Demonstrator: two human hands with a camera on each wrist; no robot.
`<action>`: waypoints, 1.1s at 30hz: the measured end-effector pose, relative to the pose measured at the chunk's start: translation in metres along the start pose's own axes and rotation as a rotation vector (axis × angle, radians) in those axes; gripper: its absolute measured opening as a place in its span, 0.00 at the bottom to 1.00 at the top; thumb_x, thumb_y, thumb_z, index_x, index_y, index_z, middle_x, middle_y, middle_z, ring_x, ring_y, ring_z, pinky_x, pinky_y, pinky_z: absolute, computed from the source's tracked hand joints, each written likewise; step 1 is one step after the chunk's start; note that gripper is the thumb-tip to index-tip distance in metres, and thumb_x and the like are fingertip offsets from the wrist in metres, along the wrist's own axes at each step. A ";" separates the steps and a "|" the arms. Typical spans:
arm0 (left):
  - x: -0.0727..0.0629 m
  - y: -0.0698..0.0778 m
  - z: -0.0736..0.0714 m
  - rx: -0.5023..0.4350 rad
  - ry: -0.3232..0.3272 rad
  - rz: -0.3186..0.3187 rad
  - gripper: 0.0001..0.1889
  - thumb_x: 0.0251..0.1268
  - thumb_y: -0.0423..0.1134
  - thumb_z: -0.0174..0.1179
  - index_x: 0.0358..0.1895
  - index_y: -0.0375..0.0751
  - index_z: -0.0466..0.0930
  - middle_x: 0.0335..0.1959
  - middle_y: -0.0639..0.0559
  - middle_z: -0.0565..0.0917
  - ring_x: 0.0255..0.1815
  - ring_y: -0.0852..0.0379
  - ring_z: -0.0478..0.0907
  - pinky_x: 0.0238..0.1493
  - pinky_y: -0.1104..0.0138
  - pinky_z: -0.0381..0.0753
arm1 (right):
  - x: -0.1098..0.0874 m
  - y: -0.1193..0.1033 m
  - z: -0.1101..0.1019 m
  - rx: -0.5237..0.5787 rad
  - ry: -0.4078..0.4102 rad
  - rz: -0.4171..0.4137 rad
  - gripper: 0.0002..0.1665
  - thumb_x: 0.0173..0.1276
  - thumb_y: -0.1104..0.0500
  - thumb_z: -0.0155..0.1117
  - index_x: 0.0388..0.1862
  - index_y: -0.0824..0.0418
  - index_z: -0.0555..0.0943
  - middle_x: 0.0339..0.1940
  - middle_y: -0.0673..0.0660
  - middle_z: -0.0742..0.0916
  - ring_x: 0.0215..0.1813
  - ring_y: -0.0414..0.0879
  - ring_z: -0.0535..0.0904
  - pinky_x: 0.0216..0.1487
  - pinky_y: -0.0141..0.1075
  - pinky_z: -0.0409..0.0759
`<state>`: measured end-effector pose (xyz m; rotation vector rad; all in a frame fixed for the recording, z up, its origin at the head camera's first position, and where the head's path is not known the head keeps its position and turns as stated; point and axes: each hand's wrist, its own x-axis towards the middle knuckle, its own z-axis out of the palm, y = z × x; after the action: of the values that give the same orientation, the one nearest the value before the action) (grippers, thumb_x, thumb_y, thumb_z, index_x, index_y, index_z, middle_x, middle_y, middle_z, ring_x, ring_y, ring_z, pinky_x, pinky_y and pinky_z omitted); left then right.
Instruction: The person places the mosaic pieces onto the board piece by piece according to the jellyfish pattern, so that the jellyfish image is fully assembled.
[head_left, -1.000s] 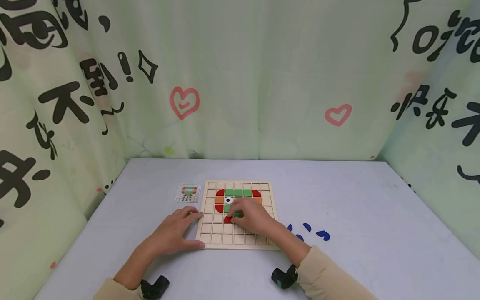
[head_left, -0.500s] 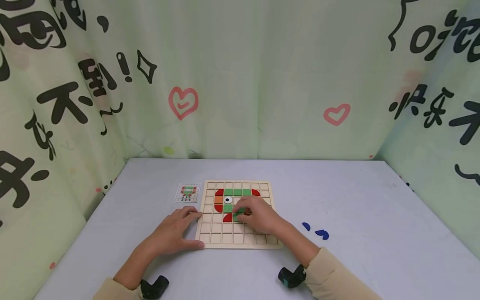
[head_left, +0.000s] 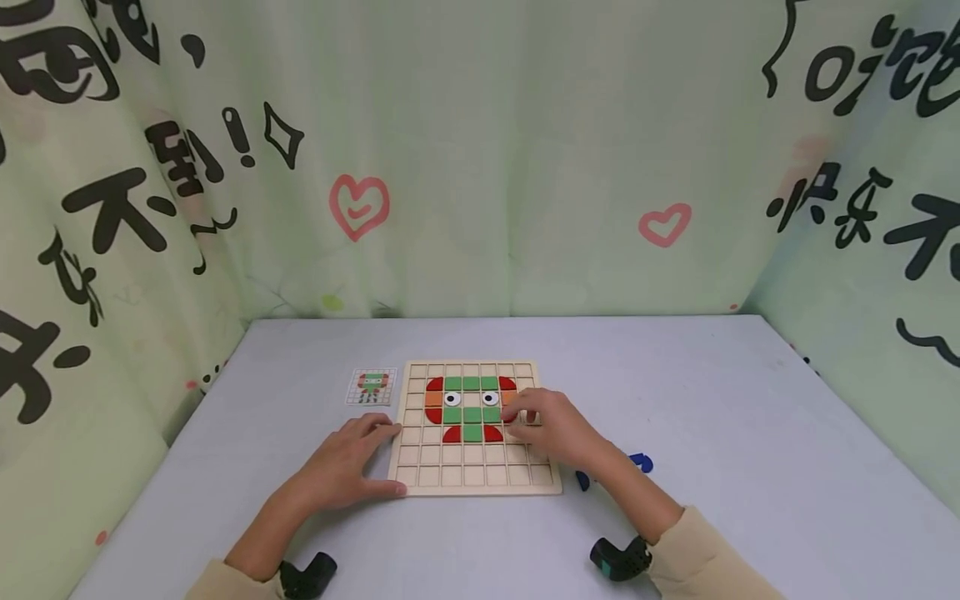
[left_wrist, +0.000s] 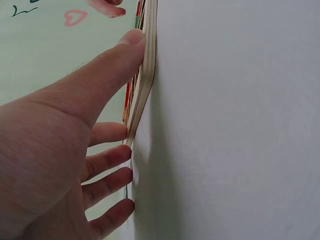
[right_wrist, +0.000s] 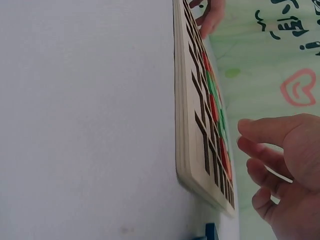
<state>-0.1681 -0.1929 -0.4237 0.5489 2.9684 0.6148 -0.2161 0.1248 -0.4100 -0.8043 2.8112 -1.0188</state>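
My left hand (head_left: 352, 462) rests against the left side of the wooden grid board (head_left: 435, 477), fingers fairly straight along its edge and thumb at the near corner. Red, green and orange pieces, plus two eye pieces (head_left: 490, 399), form a figure in the grid. The lowest row of pieces has a green square (head_left: 472, 433) between two curved red pieces (head_left: 492, 433). My right hand (head_left: 558, 427) hovers over the board's right side, partly covering the figure's right edge. Its thumb and index finger are close together, with nothing visible between them in the right wrist view.
A small pattern card (head_left: 372, 387) with a similar figure lies left of the board. Blue pieces (head_left: 642, 462) lie on the white table (head_left: 720, 417) to the right, partly behind my right forearm. A patterned curtain (head_left: 450, 167) surrounds the table.
My right hand has moved right from the figure's lowest row, uncovering the right eye piece and a curved red piece beside the green square. My left hand stays at the board's edge.
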 end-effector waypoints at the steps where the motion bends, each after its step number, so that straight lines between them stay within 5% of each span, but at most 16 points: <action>1: 0.000 0.000 0.000 -0.002 -0.002 -0.003 0.43 0.45 0.61 0.72 0.66 0.45 0.72 0.64 0.51 0.71 0.64 0.50 0.68 0.62 0.49 0.69 | -0.003 0.003 -0.002 -0.006 0.007 0.006 0.08 0.63 0.61 0.67 0.42 0.55 0.86 0.43 0.50 0.86 0.37 0.40 0.73 0.35 0.29 0.74; 18: -0.001 -0.004 -0.001 0.000 0.009 -0.010 0.43 0.45 0.61 0.72 0.66 0.47 0.72 0.63 0.52 0.71 0.63 0.51 0.68 0.61 0.49 0.70 | -0.049 0.040 -0.038 -0.114 0.095 0.159 0.11 0.58 0.62 0.71 0.41 0.55 0.86 0.39 0.48 0.86 0.36 0.41 0.73 0.33 0.28 0.73; 27: 0.000 -0.002 0.001 0.006 -0.004 -0.017 0.44 0.44 0.61 0.73 0.66 0.47 0.72 0.63 0.52 0.71 0.63 0.50 0.68 0.61 0.49 0.70 | -0.053 0.044 -0.032 -0.118 0.063 0.276 0.13 0.52 0.53 0.77 0.33 0.54 0.83 0.27 0.47 0.80 0.32 0.42 0.70 0.31 0.29 0.70; 33: 0.001 -0.001 0.002 0.000 -0.006 -0.001 0.43 0.44 0.61 0.73 0.66 0.47 0.72 0.63 0.51 0.71 0.64 0.50 0.67 0.61 0.48 0.70 | -0.054 0.044 -0.028 -0.104 0.062 0.264 0.12 0.52 0.54 0.78 0.31 0.55 0.82 0.25 0.47 0.79 0.30 0.42 0.69 0.28 0.29 0.69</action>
<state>-0.1695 -0.1931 -0.4259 0.5475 2.9628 0.6126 -0.1959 0.1958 -0.4220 -0.3982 2.9394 -0.8770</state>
